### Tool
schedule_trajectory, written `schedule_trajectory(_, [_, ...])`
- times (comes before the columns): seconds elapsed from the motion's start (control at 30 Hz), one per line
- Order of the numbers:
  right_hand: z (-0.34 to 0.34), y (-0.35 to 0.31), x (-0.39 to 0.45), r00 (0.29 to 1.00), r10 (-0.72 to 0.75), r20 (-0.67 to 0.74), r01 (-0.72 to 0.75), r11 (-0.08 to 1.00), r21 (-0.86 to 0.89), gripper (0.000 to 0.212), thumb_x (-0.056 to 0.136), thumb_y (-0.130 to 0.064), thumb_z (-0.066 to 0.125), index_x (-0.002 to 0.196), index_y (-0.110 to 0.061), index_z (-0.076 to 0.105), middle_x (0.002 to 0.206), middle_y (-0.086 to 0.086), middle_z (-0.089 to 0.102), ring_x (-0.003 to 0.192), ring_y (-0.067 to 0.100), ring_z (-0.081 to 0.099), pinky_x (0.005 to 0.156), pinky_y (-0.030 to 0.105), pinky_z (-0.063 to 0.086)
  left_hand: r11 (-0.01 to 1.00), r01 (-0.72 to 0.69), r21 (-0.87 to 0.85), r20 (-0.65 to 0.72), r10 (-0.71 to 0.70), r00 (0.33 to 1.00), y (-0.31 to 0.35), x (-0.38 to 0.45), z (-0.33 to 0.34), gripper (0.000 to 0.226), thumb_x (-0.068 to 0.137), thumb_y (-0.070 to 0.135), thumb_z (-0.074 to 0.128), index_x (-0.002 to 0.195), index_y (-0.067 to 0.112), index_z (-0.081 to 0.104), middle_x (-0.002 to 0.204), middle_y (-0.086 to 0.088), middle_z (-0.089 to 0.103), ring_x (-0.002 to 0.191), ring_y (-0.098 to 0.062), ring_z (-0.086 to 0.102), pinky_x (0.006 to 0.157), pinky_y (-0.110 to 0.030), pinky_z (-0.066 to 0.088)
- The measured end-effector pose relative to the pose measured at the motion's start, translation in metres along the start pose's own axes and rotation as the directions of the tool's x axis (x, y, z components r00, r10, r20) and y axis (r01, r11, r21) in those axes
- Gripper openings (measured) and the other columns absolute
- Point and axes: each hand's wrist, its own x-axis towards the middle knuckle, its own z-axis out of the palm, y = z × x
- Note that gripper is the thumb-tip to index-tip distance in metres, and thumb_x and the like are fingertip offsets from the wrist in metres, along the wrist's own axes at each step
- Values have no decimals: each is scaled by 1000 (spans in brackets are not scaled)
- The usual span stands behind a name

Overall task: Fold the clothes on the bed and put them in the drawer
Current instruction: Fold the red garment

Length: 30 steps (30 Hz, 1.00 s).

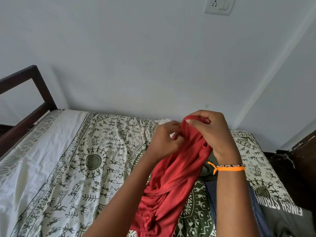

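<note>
Red garment (172, 182): held up over the bed (56, 168), its upper edge raised between both hands, the rest hanging down and bunching onto the patterned sheet near the person.
Left hand (164, 142): fingers curled, pinching the garment's top edge between thumb and fingertips.
Right hand (213, 132): fingers closed around a gathered bit of the same edge, just beside the left hand; an orange thread band (227, 168) sits on the wrist.
Handling: the fabric looks thin, light and limp, so it will likely sag and twist wherever it is unsupported; little grip force is needed, but it cannot hold a shape by itself.
Where to take hold: probably at the two shoulder or hem corners, hands spread well apart, so the cloth hangs flat before being laid down.
Other clothes: a grey printed shirt (283, 214) and a dark striped piece (212, 194) lie on the bed to the right, not yet folded.
Drawer: not in view.
</note>
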Motion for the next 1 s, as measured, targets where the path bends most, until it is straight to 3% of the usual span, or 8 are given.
schedule_trajectory(0.1, [0,-3,-2,999,-12,51,9,999,53,23,78,-4,67,68,-24,70,67,-9,70,67,1,62,66,11,47,1000,3,12,114,-4,994,-1,-4,2,16,63,12,53,56,-2,58,60,-1,55,58,-9,49,63,-27,42])
schedule_trajectory(0.17, [-2,-3,-4,998,-8,65,4,998,65,22,78,-4,67,69,-24,71,68,-8,70,68,0,63,66,10,47,999,34,22,94,-36,995,-5,-5,4,19,64,14,55,53,-2,55,57,-8,54,57,-18,50,66,-32,43])
schedule_trajectory(0.3, [-4,-1,-6,997,-13,70,8,998,70,24,79,-5,68,69,-26,71,68,-14,70,68,-5,62,66,6,44,978,191,80,-157,-177,972,-13,-8,8,16,63,14,54,50,24,54,57,5,50,67,-20,47,66,-29,35])
schedule_trajectory(0.37, [-4,-1,-6,997,-18,69,13,997,80,25,79,-4,68,68,-27,71,68,-14,70,68,-5,62,66,6,44,968,184,170,-197,-149,969,-17,-11,10,12,64,6,57,58,14,62,62,-1,53,69,-22,49,64,-32,38])
schedule_trajectory(0.47, [-6,0,-6,1000,-21,23,19,996,88,25,79,-6,69,68,-28,71,68,-14,70,69,-4,61,66,7,43,947,228,226,-176,-190,966,-32,-14,6,10,67,-2,56,57,-2,54,66,-10,56,64,-27,53,62,-41,41])
schedule_trajectory(0.63, [-18,6,-5,997,12,-80,0,989,149,22,79,-11,70,70,-32,73,71,-13,70,72,0,61,60,11,46,964,257,71,-105,-249,963,-51,-19,-12,17,73,-9,65,81,2,75,86,-3,69,81,-12,61,74,-10,41])
schedule_trajectory(0.83, [-23,14,-5,992,54,-110,-33,983,183,21,78,-11,71,70,-31,73,69,-12,70,70,-1,62,62,12,47,925,340,-170,-117,-362,925,-66,-28,-20,16,71,-3,75,86,-1,74,88,-5,68,81,-6,62,77,-11,45])
schedule_trajectory(1.0, [-26,20,-5,981,90,-170,-48,970,237,20,78,-8,70,68,-25,72,66,-13,69,66,-3,61,61,9,46,797,346,-496,-109,-452,885,-69,-32,-24,24,69,-9,72,68,15,75,70,4,69,68,-3,62,64,-13,48])
